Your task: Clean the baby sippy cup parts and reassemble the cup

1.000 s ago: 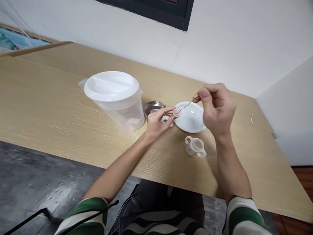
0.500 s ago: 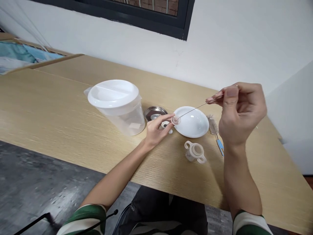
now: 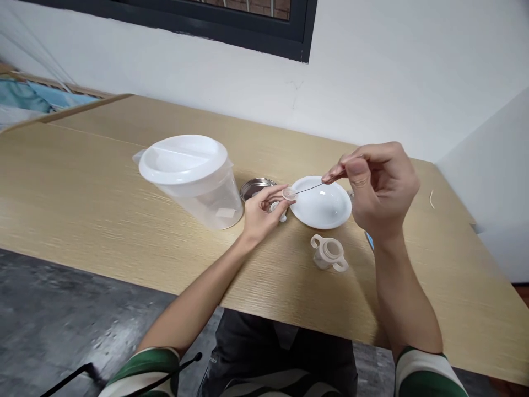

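My left hand (image 3: 263,214) is closed, pinching a small clear round piece (image 3: 289,193) by its rim over the left edge of the white bowl (image 3: 321,218). My right hand (image 3: 382,184) grips a thin wire (image 3: 309,189) between thumb and fingers. The wire slants down to the left, its far end at the round piece; I cannot tell how deep it goes. Below the bowl stands a small two-handled cup (image 3: 329,254), its top uncovered. Behind my left hand are a shiny metal dish (image 3: 253,186) and a small white ring-shaped part (image 3: 282,217), both partly hidden.
A clear pitcher with a white lid (image 3: 184,160) stands on the wooden table (image 3: 103,182) at left. My right wrist mostly hides a blue-handled brush (image 3: 369,240). A thin pale strip (image 3: 432,199) lies at right. The wall (image 3: 363,77) rises behind the table.
My right hand has moved left towards my left hand, and less of the wire shows between them. It now covers most of the blue-handled brush. The view has shifted slightly.
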`<state>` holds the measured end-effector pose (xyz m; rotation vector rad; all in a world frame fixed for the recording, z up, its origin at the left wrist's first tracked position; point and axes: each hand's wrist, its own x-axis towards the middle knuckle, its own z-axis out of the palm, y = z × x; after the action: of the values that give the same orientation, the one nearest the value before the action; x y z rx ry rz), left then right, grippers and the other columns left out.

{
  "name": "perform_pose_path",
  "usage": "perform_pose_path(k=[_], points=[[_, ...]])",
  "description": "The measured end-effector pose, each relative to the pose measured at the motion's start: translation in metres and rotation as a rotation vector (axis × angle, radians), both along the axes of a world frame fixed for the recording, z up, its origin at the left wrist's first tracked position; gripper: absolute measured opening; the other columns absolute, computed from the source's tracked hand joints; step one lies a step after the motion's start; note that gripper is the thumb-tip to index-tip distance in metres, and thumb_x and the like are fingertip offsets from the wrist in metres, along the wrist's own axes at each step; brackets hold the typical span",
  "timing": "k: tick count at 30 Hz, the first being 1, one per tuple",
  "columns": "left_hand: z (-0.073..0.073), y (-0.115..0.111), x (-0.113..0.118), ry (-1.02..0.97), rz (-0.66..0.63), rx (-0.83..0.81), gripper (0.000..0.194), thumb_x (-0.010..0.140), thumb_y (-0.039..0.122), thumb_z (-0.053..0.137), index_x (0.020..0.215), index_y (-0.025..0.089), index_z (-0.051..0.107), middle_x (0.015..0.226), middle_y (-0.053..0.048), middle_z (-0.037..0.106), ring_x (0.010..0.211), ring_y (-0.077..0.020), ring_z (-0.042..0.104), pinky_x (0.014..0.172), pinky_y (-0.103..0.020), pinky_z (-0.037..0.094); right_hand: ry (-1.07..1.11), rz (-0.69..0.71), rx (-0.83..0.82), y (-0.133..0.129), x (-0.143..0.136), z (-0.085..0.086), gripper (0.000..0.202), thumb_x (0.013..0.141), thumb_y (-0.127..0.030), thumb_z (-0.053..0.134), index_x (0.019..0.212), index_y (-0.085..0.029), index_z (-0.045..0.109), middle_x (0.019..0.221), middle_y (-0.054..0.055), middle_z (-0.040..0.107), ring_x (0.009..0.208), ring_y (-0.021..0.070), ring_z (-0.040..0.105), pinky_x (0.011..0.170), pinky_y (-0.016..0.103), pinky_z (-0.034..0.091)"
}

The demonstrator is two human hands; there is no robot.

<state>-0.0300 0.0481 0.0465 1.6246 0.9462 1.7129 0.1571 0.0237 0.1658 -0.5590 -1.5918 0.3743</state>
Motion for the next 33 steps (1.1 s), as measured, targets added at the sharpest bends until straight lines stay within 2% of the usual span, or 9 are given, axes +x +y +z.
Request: perform_pose_path(k=[4, 8, 13, 17, 24, 29, 33], points=[[0.002, 0.001, 0.0, -0.057, -0.025, -0.057, 0.038, 0.082, 0.031, 0.081, 0.115, 0.015, 0.072, 0.101, -0.01, 0.079, 0.085, -0.0188, 0.078, 0.083, -0.03, 0.065, -0.053, 0.018, -0.016, -0.004, -0.001, -0.001, 0.011, 0.102, -0.036, 0.058, 0.096, -0.027, 0.061, 0.085, 0.001, 0.062, 0.076, 0.016, 0.068, 0.072, 0.037, 0.064], [-0.001, 0.004, 0.0, -0.005, 0.037, 0.058, 0.035, 0.082, 0.028, 0.081, 0.114, 0.016, 0.073, 0.106, -0.009, 0.078, 0.088, -0.0174, 0.077, 0.083, -0.029, 0.065, -0.045, 0.028, 0.001, -0.004, -0.001, -0.001, 0.009, 0.102, -0.033, 0.058, 0.096, -0.027, 0.061, 0.085, 0.0, 0.062, 0.076, 0.0151, 0.068, 0.072, 0.036, 0.063], [-0.006, 0.002, 0.0, 0.072, 0.047, 0.186, 0.032, 0.084, 0.022, 0.078, 0.115, 0.019, 0.074, 0.109, -0.007, 0.078, 0.093, -0.0162, 0.076, 0.085, -0.027, 0.063, -0.032, 0.019, 0.017, -0.001, -0.004, -0.001, 0.009, 0.103, -0.026, 0.056, 0.095, -0.024, 0.06, 0.084, -0.001, 0.063, 0.075, 0.0131, 0.068, 0.069, 0.033, 0.062], [-0.006, -0.004, -0.001, 0.134, 0.117, 0.22, 0.029, 0.084, 0.019, 0.078, 0.112, 0.02, 0.076, 0.106, -0.006, 0.079, 0.091, -0.0163, 0.076, 0.081, -0.025, 0.062, -0.081, 0.003, 0.006, 0.002, -0.006, -0.003, 0.012, 0.104, -0.026, 0.053, 0.094, -0.023, 0.059, 0.084, -0.001, 0.064, 0.076, 0.0123, 0.068, 0.071, 0.03, 0.06], [-0.009, -0.006, -0.002, 0.116, 0.198, 0.222, 0.029, 0.084, 0.024, 0.079, 0.113, 0.021, 0.077, 0.104, -0.006, 0.079, 0.088, -0.0172, 0.077, 0.078, -0.027, 0.063, -0.238, 0.001, -0.081, 0.01, -0.011, -0.015, 0.017, 0.103, -0.03, 0.054, 0.089, -0.021, 0.06, 0.085, 0.002, 0.064, 0.08, 0.0139, 0.065, 0.076, 0.03, 0.054], [-0.008, -0.008, 0.002, 0.092, 0.133, 0.247, 0.032, 0.084, 0.021, 0.079, 0.116, 0.024, 0.076, 0.105, -0.005, 0.079, 0.089, -0.0169, 0.077, 0.08, -0.026, 0.064, -0.361, 0.041, -0.136, 0.014, -0.016, -0.023, 0.018, 0.101, -0.028, 0.054, 0.086, -0.019, 0.061, 0.082, 0.002, 0.065, 0.077, 0.0129, 0.061, 0.073, 0.027, 0.05], [-0.001, -0.009, 0.003, 0.057, 0.126, 0.245, 0.032, 0.085, 0.025, 0.079, 0.117, 0.021, 0.074, 0.107, -0.006, 0.079, 0.091, -0.0172, 0.077, 0.083, -0.027, 0.064, -0.325, 0.052, -0.13, 0.012, -0.017, -0.023, 0.019, 0.101, -0.027, 0.054, 0.086, -0.019, 0.061, 0.08, 0.0, 0.065, 0.073, 0.0117, 0.062, 0.071, 0.026, 0.05]])
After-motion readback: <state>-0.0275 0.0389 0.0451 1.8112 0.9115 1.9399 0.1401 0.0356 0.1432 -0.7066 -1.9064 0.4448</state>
